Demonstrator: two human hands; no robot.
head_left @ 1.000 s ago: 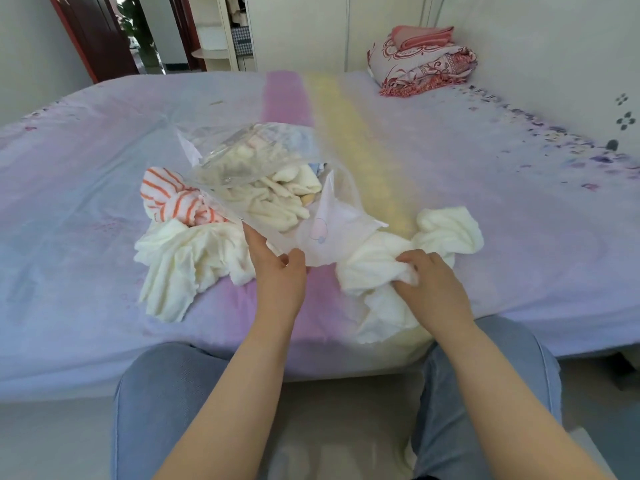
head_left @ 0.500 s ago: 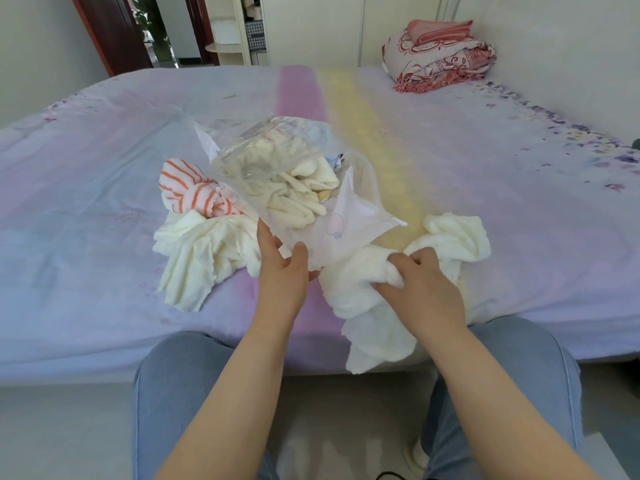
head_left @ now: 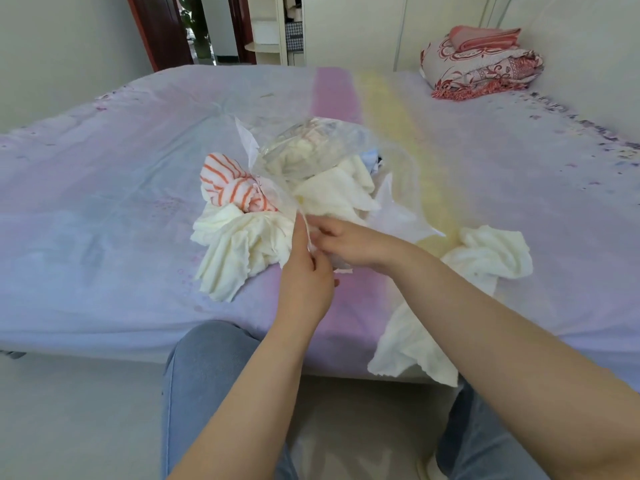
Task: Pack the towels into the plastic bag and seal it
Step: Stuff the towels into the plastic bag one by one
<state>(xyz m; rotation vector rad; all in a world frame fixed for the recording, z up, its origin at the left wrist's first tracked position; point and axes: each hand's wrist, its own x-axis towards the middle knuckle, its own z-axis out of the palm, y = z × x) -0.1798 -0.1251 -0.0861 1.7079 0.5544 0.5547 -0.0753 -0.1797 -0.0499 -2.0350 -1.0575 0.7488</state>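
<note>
Clear plastic bag (head_left: pixel 311 157) mouth edge pinched by left hand (head_left: pixel 306 282) and right hand (head_left: pixel 349 242); cream towel (head_left: pixel 485 258) overhangs bed (head_left: pixel 104 202) edge.

One plastic bag (head_left: pixel 311 157), one striped towel (head_left: pixel 228 183), two loose cream towels (head_left: pixel 235 247).

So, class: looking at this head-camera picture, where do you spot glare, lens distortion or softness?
Head view: daylight glare whitens the clear plastic bag, blurring the towels inside; the wide lens bows the bed edge and stretches the forearms; the left hand and right hand look slightly soft at the bag's mouth; the folded quilt stays fairly sharp.
</note>
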